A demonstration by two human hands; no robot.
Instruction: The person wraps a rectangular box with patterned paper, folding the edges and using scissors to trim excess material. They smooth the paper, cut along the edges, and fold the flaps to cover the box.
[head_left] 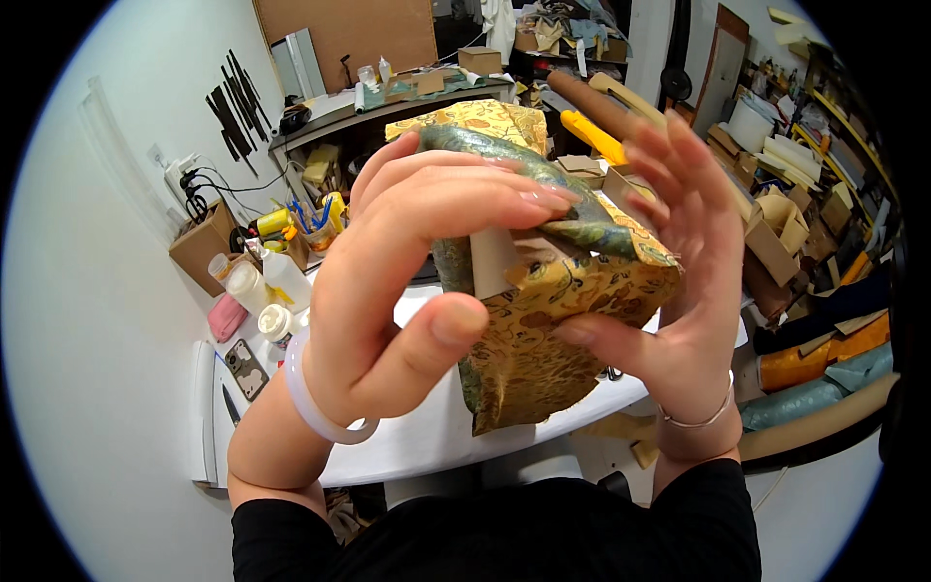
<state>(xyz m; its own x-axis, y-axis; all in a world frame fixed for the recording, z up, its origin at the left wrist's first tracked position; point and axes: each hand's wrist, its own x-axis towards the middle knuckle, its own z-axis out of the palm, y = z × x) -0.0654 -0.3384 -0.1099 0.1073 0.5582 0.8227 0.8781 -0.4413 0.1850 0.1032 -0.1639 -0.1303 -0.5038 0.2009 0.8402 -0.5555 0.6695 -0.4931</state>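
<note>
In front of me, above the table, is a folded pouch-like piece [543, 359] with gold patterned cloth facing me and mottled green material along its top and left edges. My left hand [388, 242] arches over its top, fingertips pressing on the green fold [592, 238]; its thumb stands apart in front. On the other side my right hand [693, 262] has its thumb against the gold cloth, while its fingers are raised and slightly blurred. Between them a plain beige strip [495, 262] shows in the opening. The far side of the piece is hidden.
Below is a white table [407, 451]. At left are a phone [245, 369], a pink pouch [227, 317], a white jar [277, 325] and a cup of pens [317, 228]. Cardboard boxes [776, 233] and material rolls [800, 398] crowd the right; a cluttered bench [330, 112] stands behind.
</note>
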